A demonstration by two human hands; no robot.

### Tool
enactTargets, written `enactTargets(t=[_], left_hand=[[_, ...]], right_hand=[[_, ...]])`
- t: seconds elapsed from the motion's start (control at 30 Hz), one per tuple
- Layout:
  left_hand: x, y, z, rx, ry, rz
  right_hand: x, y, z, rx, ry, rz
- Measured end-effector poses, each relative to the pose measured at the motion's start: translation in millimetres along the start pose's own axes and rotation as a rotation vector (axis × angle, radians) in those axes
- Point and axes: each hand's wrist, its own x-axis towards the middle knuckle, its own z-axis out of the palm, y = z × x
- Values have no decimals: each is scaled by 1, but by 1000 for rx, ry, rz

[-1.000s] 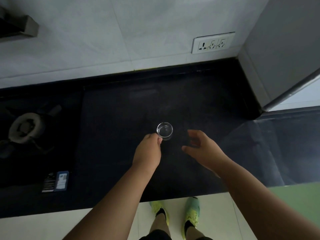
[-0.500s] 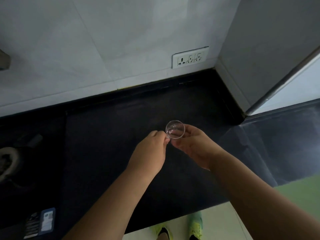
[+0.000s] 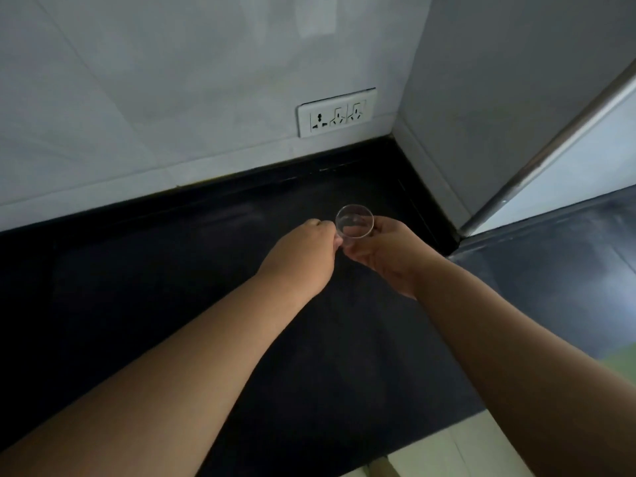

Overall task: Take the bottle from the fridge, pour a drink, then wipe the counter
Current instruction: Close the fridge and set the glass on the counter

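Note:
A small clear glass (image 3: 354,222) is held above the black counter (image 3: 206,304), seen from above through its round rim. My right hand (image 3: 382,256) grips it from the right, fingers curled round its side and base. My left hand (image 3: 303,256) is curled beside it on the left, its fingertips touching the glass wall. No bottle is in view. The grey fridge side (image 3: 499,98) rises at the right, with its metal door edge (image 3: 550,149) running diagonally.
A white tiled wall with a socket plate (image 3: 336,111) stands behind the counter. A lower dark surface (image 3: 557,256) lies to the right past the fridge edge. Pale floor tiles (image 3: 447,452) show below the counter's front edge.
My right hand has closed round the glass, which my left hand held alone a second ago. The view has swung right; the stove burner and the card on the counter have left the frame.

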Motion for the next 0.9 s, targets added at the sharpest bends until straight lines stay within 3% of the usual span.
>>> enactTargets(t=[0.27, 0.47, 0.7, 0.9], left_hand=[[78, 18, 26, 39, -9, 29], [135, 19, 50, 44, -71, -44], [181, 28, 61, 39, -123, -61], [200, 24, 66, 34, -103, -51]], right_hand=[[64, -9, -38, -124, 138, 4], [103, -9, -57, -298, 230, 7], [132, -2, -64, -307, 415, -100], [143, -3, -67, -427, 442, -197]])
